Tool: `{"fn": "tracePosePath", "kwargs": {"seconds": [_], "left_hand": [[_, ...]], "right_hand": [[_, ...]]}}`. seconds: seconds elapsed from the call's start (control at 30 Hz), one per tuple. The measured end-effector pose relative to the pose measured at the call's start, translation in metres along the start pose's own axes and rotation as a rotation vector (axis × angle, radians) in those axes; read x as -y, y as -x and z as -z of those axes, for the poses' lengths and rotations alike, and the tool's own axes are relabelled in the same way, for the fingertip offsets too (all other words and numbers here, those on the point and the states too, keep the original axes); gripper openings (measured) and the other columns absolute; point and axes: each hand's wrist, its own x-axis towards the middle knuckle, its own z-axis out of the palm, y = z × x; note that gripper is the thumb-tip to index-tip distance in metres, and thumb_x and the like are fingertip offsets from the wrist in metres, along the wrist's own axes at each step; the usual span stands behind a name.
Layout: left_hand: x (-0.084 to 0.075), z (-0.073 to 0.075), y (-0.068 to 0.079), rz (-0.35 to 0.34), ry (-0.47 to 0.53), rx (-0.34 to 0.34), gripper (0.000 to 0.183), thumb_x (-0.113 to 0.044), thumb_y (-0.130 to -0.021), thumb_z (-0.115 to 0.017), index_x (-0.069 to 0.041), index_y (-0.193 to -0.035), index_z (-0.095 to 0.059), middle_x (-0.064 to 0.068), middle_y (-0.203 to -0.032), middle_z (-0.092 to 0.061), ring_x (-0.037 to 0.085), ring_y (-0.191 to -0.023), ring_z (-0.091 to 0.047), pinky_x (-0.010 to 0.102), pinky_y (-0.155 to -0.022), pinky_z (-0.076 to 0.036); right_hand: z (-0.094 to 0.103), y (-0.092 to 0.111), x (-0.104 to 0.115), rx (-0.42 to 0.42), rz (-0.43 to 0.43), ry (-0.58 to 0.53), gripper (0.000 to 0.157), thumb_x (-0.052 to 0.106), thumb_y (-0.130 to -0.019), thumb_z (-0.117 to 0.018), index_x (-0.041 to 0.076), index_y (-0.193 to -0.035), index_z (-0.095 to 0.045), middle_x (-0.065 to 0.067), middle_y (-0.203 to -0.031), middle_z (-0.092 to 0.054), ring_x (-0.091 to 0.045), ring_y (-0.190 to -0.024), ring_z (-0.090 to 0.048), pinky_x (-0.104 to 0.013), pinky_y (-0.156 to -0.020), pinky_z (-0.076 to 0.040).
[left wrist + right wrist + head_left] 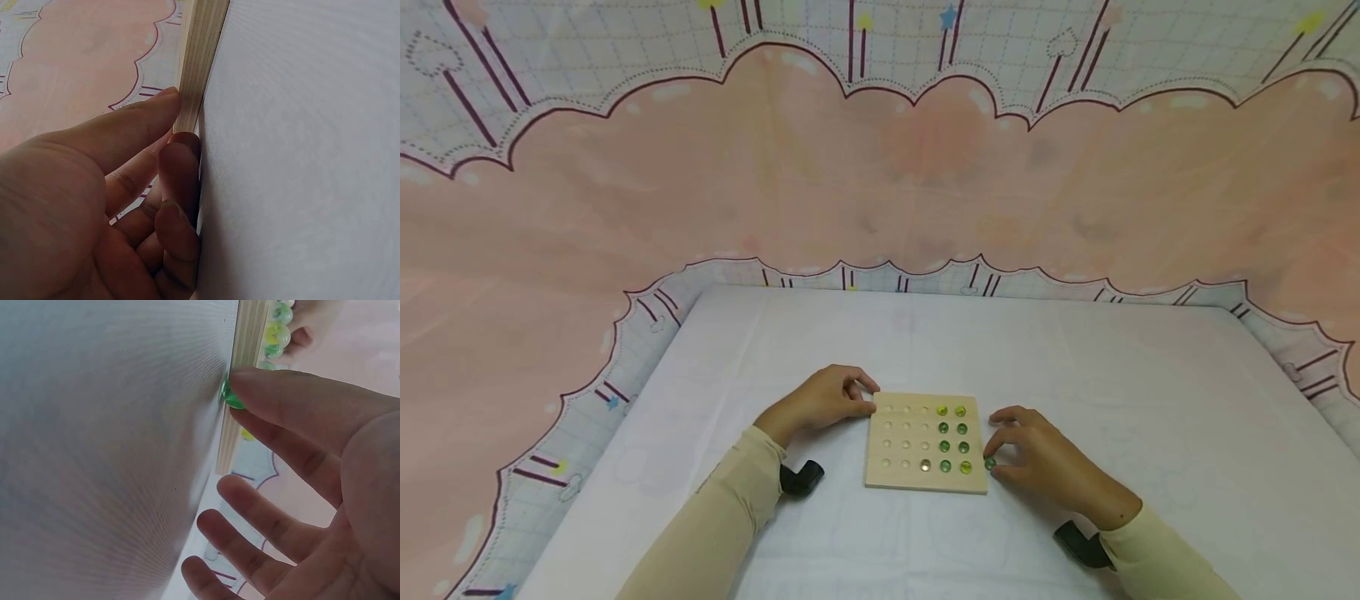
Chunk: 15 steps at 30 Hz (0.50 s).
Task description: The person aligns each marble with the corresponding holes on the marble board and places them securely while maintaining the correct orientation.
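Note:
A square wooden board [895,477] with rows of round hollows lies flat on the white-covered table. Green marbles [944,447] and yellow-green marbles [960,411] fill its two right-hand columns; one clear marble [925,465] sits in the nearest row beside them. My left hand [823,400] holds the board's far left corner, thumb tip against the side edge [199,62]. Between thumb and index finger, my right hand [1045,458] pinches a green marble [232,395] low beside the board's right edge. The other fingers of that hand are spread apart.
White cloth [1075,358] covers the table, and a patterned pink curtain [880,192] hangs behind it. A black strap piece [802,478] shows at the left wrist, another black piece [1082,546] at the right wrist.

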Motion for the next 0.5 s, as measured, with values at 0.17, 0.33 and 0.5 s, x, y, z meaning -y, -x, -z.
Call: {"fn": "tracePosePath", "kwargs": {"seconds": [0.17,0.33,0.5], "left_hand": [[-0.0003,-0.0004,0.0007,0.000,-0.002,-0.004,0.023,-0.026,-0.077,-0.074,-0.024,-0.098,-0.065,-0.001,-0.075,-0.059,0.012,-0.067,-0.052,0.027,-0.063,-0.043],[-0.0005,0.0001,0.0007,0.008,-0.003,-0.002,0.023,-0.026,-0.077,-0.074,-0.024,-0.098,-0.065,-0.001,-0.075,-0.059,0.013,-0.067,-0.052,0.027,-0.064,-0.042],[-0.0001,0.0004,-0.0001,0.004,-0.008,0.002,0.024,-0.026,-0.077,-0.074,-0.024,-0.099,-0.065,-0.001,-0.075,-0.060,0.012,-0.067,-0.052,0.026,-0.064,-0.042]], "right_hand": [[-0.0010,0.0006,-0.0009,-0.001,0.013,0.008,0.022,0.016,-0.070,-0.079,0.032,-0.079,-0.068,-0.007,-0.125,-0.053,-0.034,-0.121,-0.044,-0.053,-0.098,-0.037],[-0.0014,0.0000,-0.0027,-0.008,0.028,0.012,0.021,0.016,-0.071,-0.079,0.032,-0.080,-0.068,-0.007,-0.124,-0.053,-0.033,-0.121,-0.045,-0.052,-0.098,-0.037],[-0.0021,-0.0004,-0.0040,-0.016,0.033,0.016,0.021,0.016,-0.071,-0.078,0.032,-0.080,-0.068,-0.006,-0.123,-0.054,-0.032,-0.120,-0.046,-0.052,-0.098,-0.038]]}}
